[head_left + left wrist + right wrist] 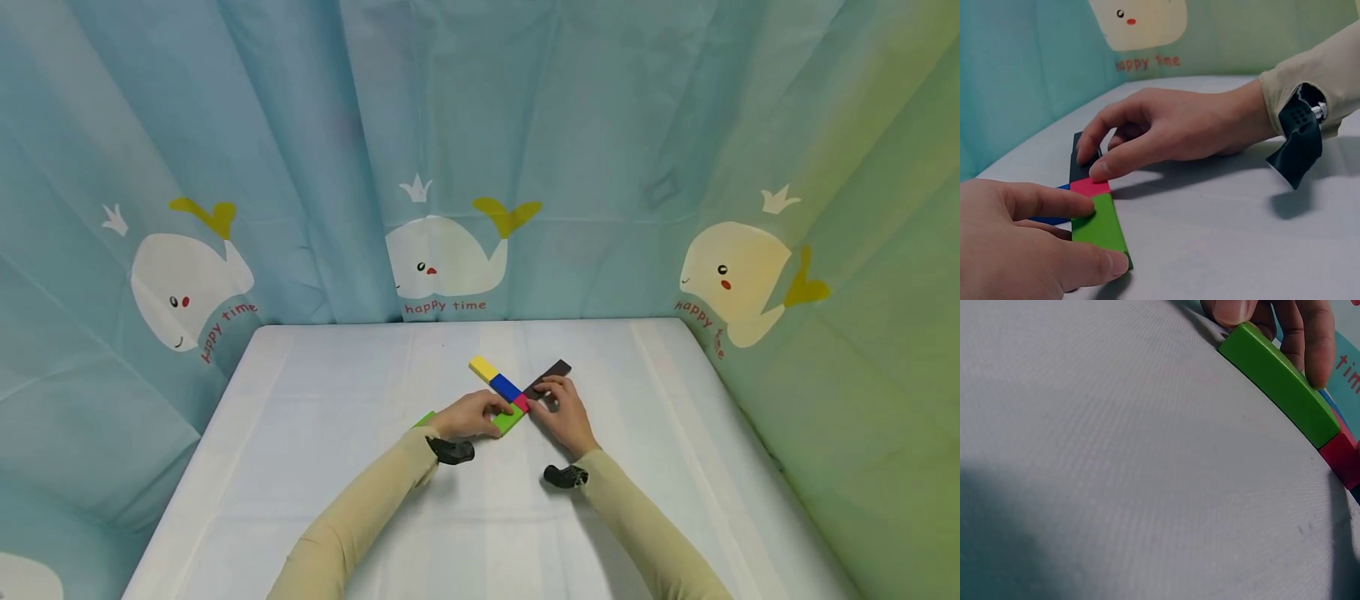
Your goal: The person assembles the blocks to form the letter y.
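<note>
My left hand (468, 415) pinches a green block (1102, 228), thumb at its near end and index finger by the end that meets a small red block (1090, 186). My right hand (567, 421) has its fingers bent over a long black block (557, 368), with the thumb tip beside the red block. Green, red and black lie in one slanting line on the table. From the red block a blue block (506, 388) and then a yellow block (482, 367) run off to the far left. In the right wrist view the left thumb (1232, 309) touches the green block's end.
Another green piece (424, 418) lies left of my left hand, partly covered by the wrist. The white cloth-covered table (337, 358) ends at a blue curtain (600, 150) with whale prints. Dark wrist straps hang under both sleeves.
</note>
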Motion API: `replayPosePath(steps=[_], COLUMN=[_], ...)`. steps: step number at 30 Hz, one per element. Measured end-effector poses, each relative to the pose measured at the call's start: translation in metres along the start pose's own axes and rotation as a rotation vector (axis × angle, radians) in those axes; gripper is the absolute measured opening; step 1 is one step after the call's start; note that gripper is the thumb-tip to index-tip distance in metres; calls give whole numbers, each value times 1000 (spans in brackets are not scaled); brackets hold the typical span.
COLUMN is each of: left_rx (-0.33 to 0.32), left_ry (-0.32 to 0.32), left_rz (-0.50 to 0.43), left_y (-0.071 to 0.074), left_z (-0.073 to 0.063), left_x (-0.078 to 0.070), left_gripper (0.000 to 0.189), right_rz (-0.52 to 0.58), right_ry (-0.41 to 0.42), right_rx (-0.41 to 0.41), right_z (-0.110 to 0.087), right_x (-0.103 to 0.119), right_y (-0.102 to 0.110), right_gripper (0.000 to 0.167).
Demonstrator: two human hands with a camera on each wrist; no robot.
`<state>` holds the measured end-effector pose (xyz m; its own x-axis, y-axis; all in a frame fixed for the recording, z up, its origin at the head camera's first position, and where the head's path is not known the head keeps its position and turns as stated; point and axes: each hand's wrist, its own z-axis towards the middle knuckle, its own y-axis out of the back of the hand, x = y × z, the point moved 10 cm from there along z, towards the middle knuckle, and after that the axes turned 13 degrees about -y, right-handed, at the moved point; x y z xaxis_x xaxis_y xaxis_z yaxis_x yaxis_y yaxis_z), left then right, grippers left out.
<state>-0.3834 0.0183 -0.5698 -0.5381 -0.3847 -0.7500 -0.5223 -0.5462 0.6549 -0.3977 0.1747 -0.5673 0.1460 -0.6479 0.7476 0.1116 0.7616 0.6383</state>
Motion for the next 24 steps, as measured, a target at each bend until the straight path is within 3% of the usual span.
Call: replayPosePath(steps=[24], left_rx=[-5], left_ry=[32], left_rz=[-4], left_y=[-1], left_z=[6], left_x=[7], left_gripper=[41], right_rz=[-1], right_ry=[6], right_rx=[-2], right_z=[-2], right_x=[2], right_y=[0], right_gripper=[31])
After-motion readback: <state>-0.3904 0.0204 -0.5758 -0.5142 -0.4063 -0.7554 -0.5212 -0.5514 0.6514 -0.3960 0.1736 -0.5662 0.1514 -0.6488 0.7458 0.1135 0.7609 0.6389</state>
